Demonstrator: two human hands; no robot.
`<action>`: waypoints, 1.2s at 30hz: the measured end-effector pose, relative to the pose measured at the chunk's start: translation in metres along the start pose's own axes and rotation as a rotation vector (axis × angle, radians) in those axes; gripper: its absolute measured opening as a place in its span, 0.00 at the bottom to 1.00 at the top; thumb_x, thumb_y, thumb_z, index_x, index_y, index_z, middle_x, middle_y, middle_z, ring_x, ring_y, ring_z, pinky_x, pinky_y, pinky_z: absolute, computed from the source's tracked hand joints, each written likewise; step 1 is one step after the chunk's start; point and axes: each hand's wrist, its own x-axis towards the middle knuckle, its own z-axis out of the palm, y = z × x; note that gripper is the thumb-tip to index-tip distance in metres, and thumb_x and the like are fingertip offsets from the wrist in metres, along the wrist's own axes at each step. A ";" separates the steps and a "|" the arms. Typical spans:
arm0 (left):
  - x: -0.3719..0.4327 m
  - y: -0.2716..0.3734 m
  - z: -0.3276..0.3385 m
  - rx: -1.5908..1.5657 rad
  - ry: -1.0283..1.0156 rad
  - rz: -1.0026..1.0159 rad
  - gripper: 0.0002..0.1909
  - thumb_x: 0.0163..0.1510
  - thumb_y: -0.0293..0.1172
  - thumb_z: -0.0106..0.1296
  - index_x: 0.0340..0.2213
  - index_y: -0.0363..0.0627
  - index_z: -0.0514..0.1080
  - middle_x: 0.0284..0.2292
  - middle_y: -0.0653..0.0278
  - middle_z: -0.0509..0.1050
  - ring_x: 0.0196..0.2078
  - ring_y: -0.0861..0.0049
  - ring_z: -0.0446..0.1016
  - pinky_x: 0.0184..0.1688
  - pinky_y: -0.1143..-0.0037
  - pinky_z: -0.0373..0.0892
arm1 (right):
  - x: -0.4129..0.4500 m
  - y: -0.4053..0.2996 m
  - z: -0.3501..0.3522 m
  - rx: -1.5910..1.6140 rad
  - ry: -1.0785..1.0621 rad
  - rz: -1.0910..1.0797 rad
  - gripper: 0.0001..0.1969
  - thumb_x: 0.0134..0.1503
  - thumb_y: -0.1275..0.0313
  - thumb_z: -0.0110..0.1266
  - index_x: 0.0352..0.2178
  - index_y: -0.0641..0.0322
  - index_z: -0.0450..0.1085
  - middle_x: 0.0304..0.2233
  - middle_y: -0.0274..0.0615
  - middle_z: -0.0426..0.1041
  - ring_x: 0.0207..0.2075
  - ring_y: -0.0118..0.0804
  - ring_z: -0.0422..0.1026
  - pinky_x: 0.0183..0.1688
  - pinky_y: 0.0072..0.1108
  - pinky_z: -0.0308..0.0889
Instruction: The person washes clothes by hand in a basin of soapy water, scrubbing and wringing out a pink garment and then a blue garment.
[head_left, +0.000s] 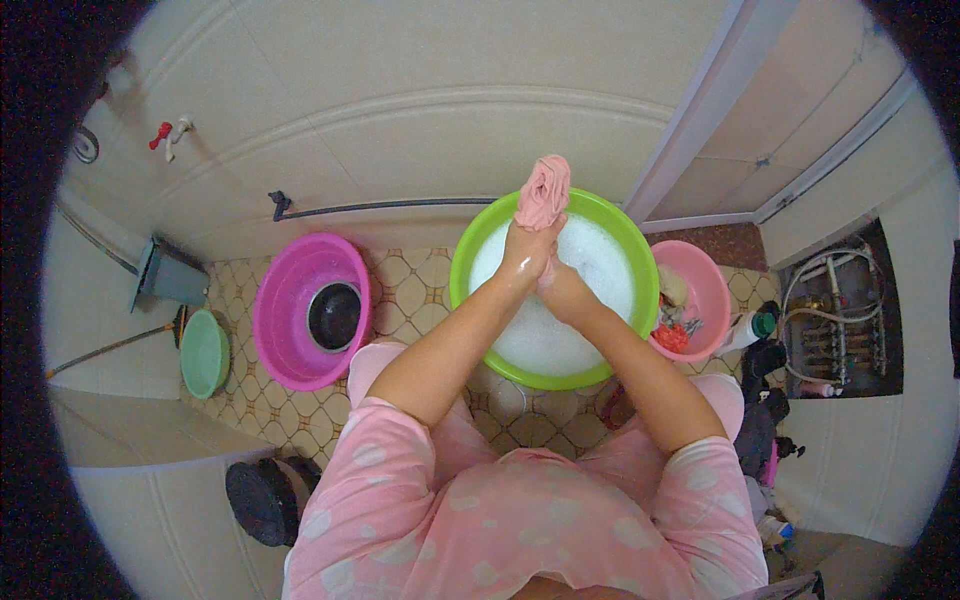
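Note:
A bunched pink cloth (544, 193) rises above the far side of a large green basin (459, 277). My left hand (528, 247) grips its lower end, with a patch of white suds at the wrist. Right below and against it is my right hand (561, 281), also closed around the cloth, whose lower part is hidden by the fingers. White foam (536, 341) covers the water in the basin beneath both hands.
Left of me stands a magenta basin (274, 322) holding a dark round object (334, 316). A pink basin (716, 300) with crumpled items touches the green basin's right side, near a white bottle (739, 334). A small green basin (204, 354) and grey bin (174, 276) stand far left.

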 end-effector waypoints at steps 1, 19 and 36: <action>0.000 0.000 0.002 -0.002 0.033 0.048 0.08 0.44 0.25 0.50 0.30 0.45 0.65 0.14 0.75 0.60 0.12 0.89 0.54 0.13 0.84 0.51 | -0.003 -0.010 -0.004 0.003 0.031 0.017 0.26 0.52 0.63 0.38 0.49 0.66 0.44 0.39 0.60 0.63 0.40 0.54 0.63 0.40 0.31 0.60; 0.001 -0.007 0.011 -0.120 -0.098 -0.005 0.13 0.46 0.32 0.50 0.34 0.43 0.63 0.23 0.68 0.67 0.23 0.83 0.66 0.22 0.82 0.62 | 0.009 0.044 0.003 0.087 0.355 -0.062 0.28 0.46 0.71 0.45 0.47 0.66 0.46 0.34 0.48 0.66 0.33 0.46 0.68 0.30 0.32 0.64; -0.021 -0.015 0.023 0.356 -0.397 -0.164 0.25 0.50 0.41 0.42 0.46 0.39 0.56 0.46 0.59 0.61 0.51 0.73 0.55 0.53 0.75 0.48 | -0.083 0.033 -0.139 1.172 0.866 0.307 0.22 0.46 0.72 0.48 0.44 0.60 0.54 0.33 0.42 0.67 0.25 0.32 0.68 0.21 0.18 0.65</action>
